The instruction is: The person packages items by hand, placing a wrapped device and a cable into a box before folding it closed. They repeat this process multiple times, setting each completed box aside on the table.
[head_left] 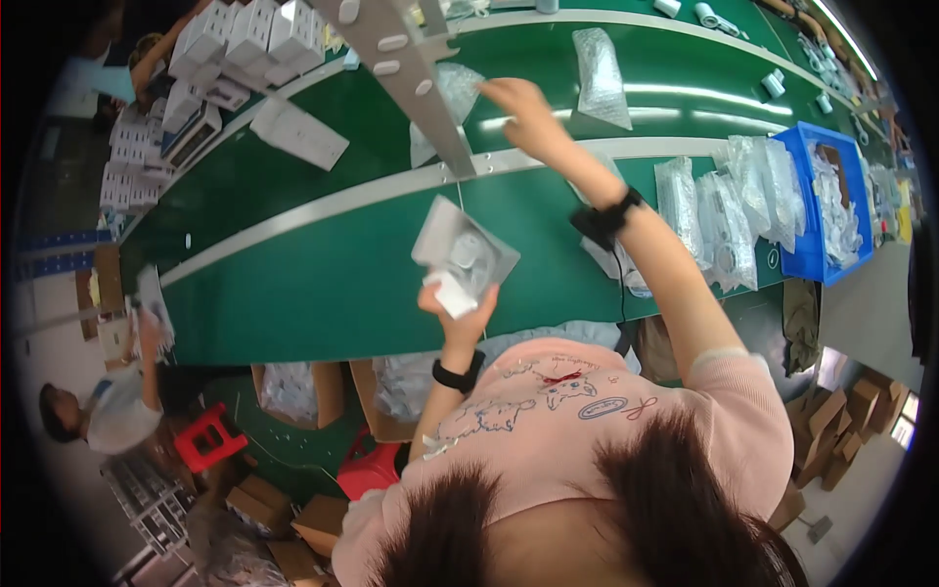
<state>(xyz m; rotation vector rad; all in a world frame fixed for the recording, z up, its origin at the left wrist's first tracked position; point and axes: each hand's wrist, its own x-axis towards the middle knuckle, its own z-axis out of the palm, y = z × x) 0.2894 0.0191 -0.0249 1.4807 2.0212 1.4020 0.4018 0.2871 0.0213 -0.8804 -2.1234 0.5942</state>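
My left hand is closed around the lower part of an open white box, held over the near green bench. Inside it a rounded white item shows, blurred by motion; its kind is unclear. A small white piece lies by my left fingers. Stretched across the metal rail, my right hand has its fingers extended and apart. Its fingertips come to the edge of a clear bubble-wrap bag beside the metal post; whether they touch it I cannot tell.
A slanted metal post rises between my hands' areas. Another bubble bag lies on the far green surface. Bagged items and a blue crate are at right. White boxes stack far left; a co-worker is at left.
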